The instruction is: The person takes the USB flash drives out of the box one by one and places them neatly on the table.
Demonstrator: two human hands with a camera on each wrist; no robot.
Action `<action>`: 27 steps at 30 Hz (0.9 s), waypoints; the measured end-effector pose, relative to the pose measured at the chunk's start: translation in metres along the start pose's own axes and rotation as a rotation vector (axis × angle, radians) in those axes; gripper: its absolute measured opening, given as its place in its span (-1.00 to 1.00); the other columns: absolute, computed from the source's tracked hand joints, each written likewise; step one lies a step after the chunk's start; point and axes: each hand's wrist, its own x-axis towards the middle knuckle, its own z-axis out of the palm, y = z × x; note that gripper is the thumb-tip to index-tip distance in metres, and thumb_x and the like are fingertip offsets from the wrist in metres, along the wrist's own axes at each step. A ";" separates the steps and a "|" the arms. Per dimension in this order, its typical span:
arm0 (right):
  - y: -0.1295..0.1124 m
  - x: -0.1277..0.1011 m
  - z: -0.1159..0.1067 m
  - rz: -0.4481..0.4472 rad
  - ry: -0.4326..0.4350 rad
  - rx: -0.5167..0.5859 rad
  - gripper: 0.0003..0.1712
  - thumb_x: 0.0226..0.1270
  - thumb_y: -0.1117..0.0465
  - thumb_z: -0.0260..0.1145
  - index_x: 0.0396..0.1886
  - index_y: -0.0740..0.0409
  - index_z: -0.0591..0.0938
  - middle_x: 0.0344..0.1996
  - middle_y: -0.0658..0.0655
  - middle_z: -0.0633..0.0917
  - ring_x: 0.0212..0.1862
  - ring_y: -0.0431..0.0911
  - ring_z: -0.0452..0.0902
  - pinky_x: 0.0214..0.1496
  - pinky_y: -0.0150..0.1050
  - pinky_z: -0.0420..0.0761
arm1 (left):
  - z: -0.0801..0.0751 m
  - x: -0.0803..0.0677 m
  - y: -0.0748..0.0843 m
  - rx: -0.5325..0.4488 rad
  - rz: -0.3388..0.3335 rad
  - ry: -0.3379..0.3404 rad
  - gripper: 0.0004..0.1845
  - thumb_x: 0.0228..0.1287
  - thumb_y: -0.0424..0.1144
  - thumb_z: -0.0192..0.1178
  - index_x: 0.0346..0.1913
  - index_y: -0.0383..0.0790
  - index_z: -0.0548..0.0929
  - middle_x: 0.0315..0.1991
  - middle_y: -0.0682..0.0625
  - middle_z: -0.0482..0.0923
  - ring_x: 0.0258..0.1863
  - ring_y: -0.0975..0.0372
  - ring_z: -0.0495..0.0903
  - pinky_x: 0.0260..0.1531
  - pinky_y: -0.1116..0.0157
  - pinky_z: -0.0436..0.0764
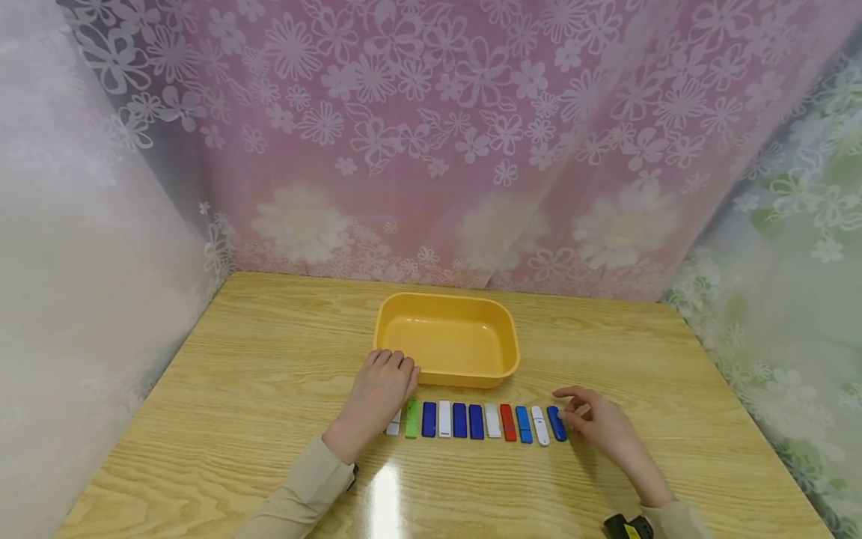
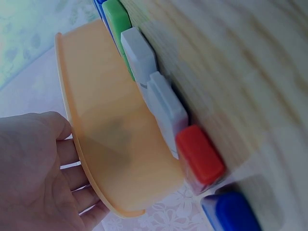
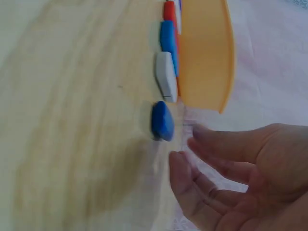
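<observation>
Low in the middle of the head view, a row of coloured USB sticks [image 1: 476, 421] lies on the wooden table [image 1: 256, 389] just below the yellow tray [image 1: 447, 340]. The left hand [image 1: 379, 393] rests flat, fingers loosely extended, over the row's left end, holding nothing. The right hand [image 1: 599, 423] lies at the right end, fingers relaxed and slightly parted, fingertips beside the last blue stick [image 1: 556, 423], gripping nothing.

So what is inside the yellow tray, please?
The yellow tray shows only its bare yellow floor in the head view; nothing lies in it. A thin strip just behind its near wall is hidden from view.
</observation>
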 end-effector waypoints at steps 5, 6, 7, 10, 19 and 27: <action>-0.007 -0.001 -0.006 0.014 0.067 0.004 -0.74 0.48 0.27 0.28 0.10 0.21 0.66 -0.27 0.08 0.66 -0.43 -0.11 0.62 -0.48 -0.30 0.58 | 0.001 0.000 0.000 -0.007 -0.001 0.002 -0.74 0.43 -0.21 0.23 -0.46 -0.19 0.59 -0.51 0.00 0.55 -0.40 0.10 0.60 -0.19 0.19 0.58; -0.010 -0.001 -0.006 0.013 0.085 -0.005 -0.76 0.48 0.25 0.28 0.07 0.19 0.67 -0.26 0.08 0.67 -0.42 -0.11 0.63 -0.47 -0.31 0.59 | 0.001 0.000 0.000 -0.007 -0.002 0.001 -0.74 0.43 -0.21 0.23 -0.46 -0.19 0.59 -0.51 0.00 0.55 -0.40 0.10 0.60 -0.20 0.19 0.58; -0.013 -0.001 -0.006 0.003 0.106 -0.019 -0.78 0.48 0.25 0.29 0.04 0.17 0.69 -0.26 0.08 0.68 -0.41 -0.11 0.63 -0.47 -0.32 0.59 | 0.001 0.000 0.000 -0.007 -0.002 0.000 -0.74 0.43 -0.20 0.23 -0.46 -0.19 0.59 -0.51 0.00 0.55 -0.40 0.10 0.60 -0.20 0.18 0.58; -0.027 0.001 -0.005 -0.043 0.175 -0.072 -0.85 0.44 0.23 0.34 -0.07 0.11 0.74 -0.26 0.06 0.72 -0.41 -0.14 0.63 -0.47 -0.33 0.57 | 0.001 0.000 0.000 -0.004 -0.003 -0.003 -0.74 0.43 -0.20 0.23 -0.46 -0.18 0.59 -0.50 0.01 0.55 -0.40 0.10 0.61 -0.19 0.19 0.58; -0.075 0.017 0.014 -0.225 0.289 -0.123 -0.90 0.36 0.30 0.39 -0.19 0.10 0.79 -0.37 0.06 0.80 -0.47 -0.12 0.68 -0.43 -0.33 0.61 | 0.002 -0.001 -0.004 0.002 -0.001 0.006 -0.74 0.43 -0.20 0.23 -0.46 -0.19 0.59 -0.51 0.00 0.55 -0.42 0.11 0.60 -0.21 0.19 0.58; -0.104 0.024 0.035 -0.425 0.393 -0.162 -0.73 0.28 0.49 0.38 -0.08 0.18 0.78 -0.24 0.14 0.81 -0.34 -0.04 0.75 -0.40 -0.24 0.67 | 0.000 -0.003 -0.005 -0.014 -0.027 -0.031 -0.79 0.48 -0.20 0.19 -0.30 -0.25 0.68 -0.38 -0.05 0.67 -0.27 0.07 0.68 0.13 0.00 0.57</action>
